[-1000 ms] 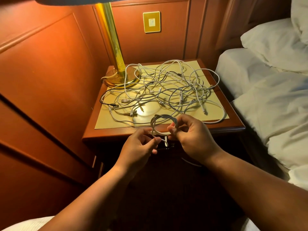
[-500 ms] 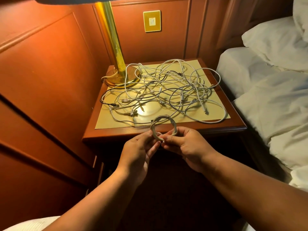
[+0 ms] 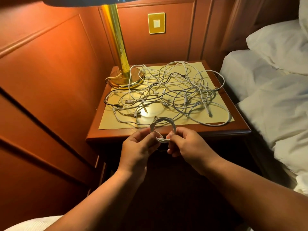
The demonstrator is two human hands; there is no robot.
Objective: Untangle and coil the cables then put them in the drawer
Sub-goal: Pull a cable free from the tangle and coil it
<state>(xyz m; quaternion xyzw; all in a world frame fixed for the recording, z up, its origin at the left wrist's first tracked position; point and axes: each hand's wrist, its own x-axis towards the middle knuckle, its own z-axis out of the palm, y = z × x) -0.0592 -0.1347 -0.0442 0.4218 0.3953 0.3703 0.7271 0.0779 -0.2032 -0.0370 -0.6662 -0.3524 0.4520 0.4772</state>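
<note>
Small coiled white cable [image 3: 163, 129] held between both hands.
Left hand [image 3: 139, 148] and right hand [image 3: 186, 145] pinch its lower edge; tangled white cables [image 3: 168, 93] lie beyond the hands on the wooden nightstand [image 3: 166, 135].

Colours: white cables on cream mat, reddish-brown wood.
The coiled cable [image 3: 164, 129] is white. The tangled cables [image 3: 170, 92] are mostly white; 1 black cable [image 3: 110, 104] runs at the left edge. The mat [image 3: 216, 104] is plain cream-yellow. The nightstand [image 3: 236, 127] and wall panels [image 3: 50, 72] are reddish-brown. The lamp stem [image 3: 119, 40] is polished brass-gold. The switch plate [image 3: 156, 23] is gold. The bedding [image 3: 275, 100] is plain white.
</note>
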